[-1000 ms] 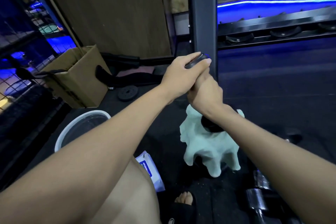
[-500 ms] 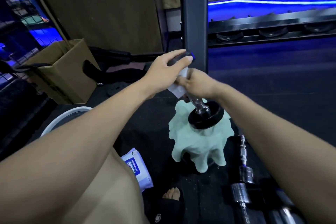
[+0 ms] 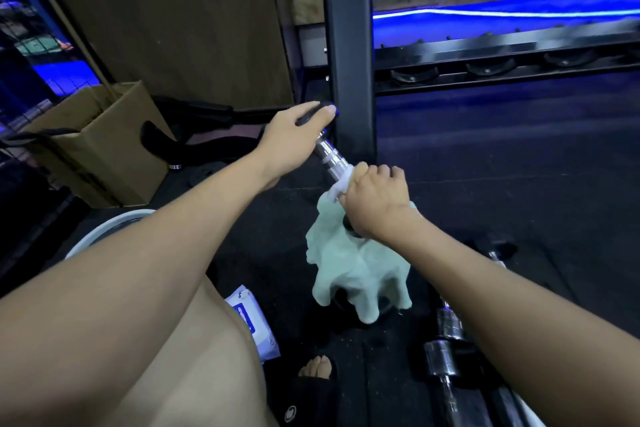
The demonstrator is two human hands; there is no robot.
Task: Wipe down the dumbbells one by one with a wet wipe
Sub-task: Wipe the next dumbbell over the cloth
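A dumbbell with a chrome handle (image 3: 331, 157) and black end plates stands tilted, its lower end on a pale green towel (image 3: 356, 274). My left hand (image 3: 294, 140) grips the black upper plate. My right hand (image 3: 375, 199) is wrapped round the lower part of the handle with a white wet wipe (image 3: 341, 184) pressed against the chrome. The lower plate is mostly hidden under my right hand. More chrome dumbbells (image 3: 445, 354) lie on the floor at the lower right.
A pack of wet wipes (image 3: 254, 321) lies by my knee. A white basin (image 3: 104, 236) and a cardboard box (image 3: 100, 142) sit to the left. A black rack post (image 3: 349, 48) rises right behind the dumbbell. My sandalled foot (image 3: 317, 371) is below the towel.
My right hand with the wipe has slid down the handle from just under my left hand to the lower end, baring the chrome. My left hand stays on the upper plate.
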